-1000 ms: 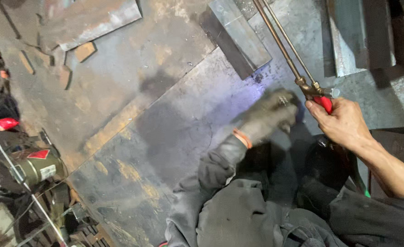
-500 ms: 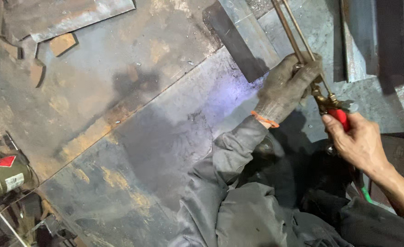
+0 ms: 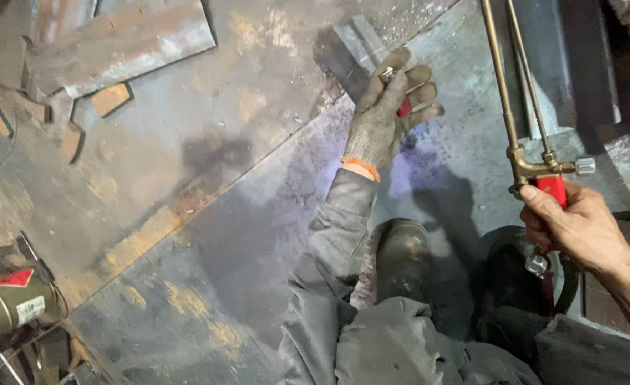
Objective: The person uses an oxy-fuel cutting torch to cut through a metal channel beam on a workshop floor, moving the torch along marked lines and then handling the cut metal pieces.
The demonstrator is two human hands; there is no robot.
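Brass torch (image 3: 522, 128) is running long and straight away from the bare right hand (image 3: 579, 228), which is gripping its red handle, while the gloved left hand (image 3: 386, 114), well apart to the left, is closing around a small lighter (image 3: 403, 107).

My left hand (image 3: 388, 114) holds a small lighter (image 3: 403, 107) above the steel plate (image 3: 258, 235), left of the cutting torch (image 3: 525, 121) in my right hand (image 3: 579, 228). Scrap pieces (image 3: 108, 100) lie far left; a cylinder (image 3: 19, 303) lies lower left.
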